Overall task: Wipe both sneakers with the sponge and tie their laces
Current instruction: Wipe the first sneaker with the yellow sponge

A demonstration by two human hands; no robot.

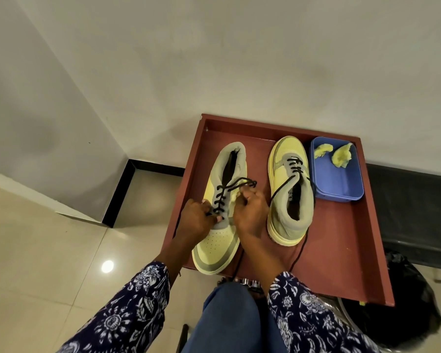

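Both hands hide the near sneaker's [220,212] lacing: left hand [195,220] and right hand [250,212] each pinch its black lace [236,184]. Its toe overhangs the tray's [341,250] front edge. 2 sponge pieces [341,155] lie in the blue tub [339,182].

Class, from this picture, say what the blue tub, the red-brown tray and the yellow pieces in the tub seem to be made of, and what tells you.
Blue tub: probably plastic; smooth, uniform, rounded rim.
Red-brown tray: likely painted or laminated wood; flat matte panels, square edges.
Yellow pieces: apparently torn sponge; ragged, porous.

Dim indoor light, floor tile [36,250] glare, wide-angle edge distortion
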